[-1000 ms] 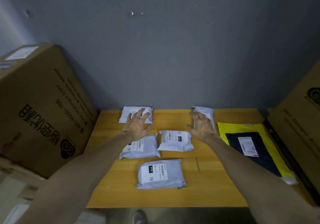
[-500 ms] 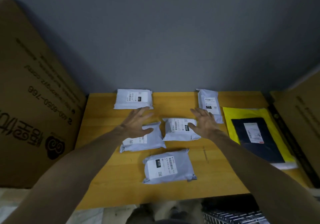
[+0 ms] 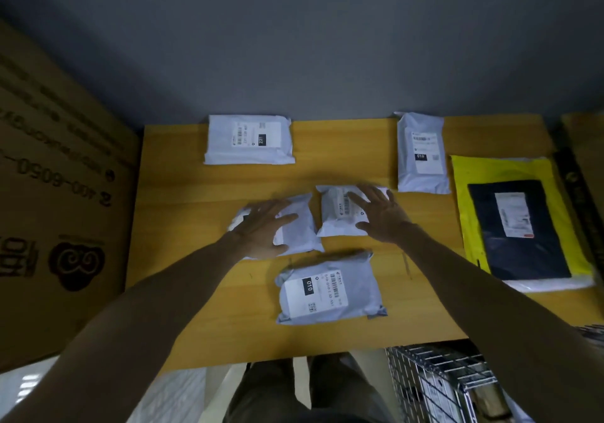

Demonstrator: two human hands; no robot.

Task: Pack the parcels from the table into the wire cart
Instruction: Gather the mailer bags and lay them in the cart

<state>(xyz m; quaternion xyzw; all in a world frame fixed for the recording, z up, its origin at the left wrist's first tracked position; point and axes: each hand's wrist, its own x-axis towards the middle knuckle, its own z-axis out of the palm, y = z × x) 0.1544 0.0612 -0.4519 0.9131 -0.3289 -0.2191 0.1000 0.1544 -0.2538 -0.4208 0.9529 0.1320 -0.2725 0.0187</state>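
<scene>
Wire cart (image 3: pixel 434 380) is sitting low right, below the table (image 3: pixel 183 259) edge. Left hand (image 3: pixel 263 226) is lying spread on one grey mailer (image 3: pixel 300 226), right hand (image 3: pixel 382 216) on the neighbouring mailer (image 3: pixel 333 216), fingers straight, gripping nothing. I'd be hooking thumbs under the edges, since these bags are looking slippery.

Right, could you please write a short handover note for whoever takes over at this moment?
Left hand: open, spread over the left middle parcel.
Right hand: open, over the right middle parcel.
Also on the table: near parcel, back-left parcel, back-right parcel, dark parcel on the yellow mailer.
Wire cart: lower right, contents unclear.
Left: pack every parcel on the table.
</scene>
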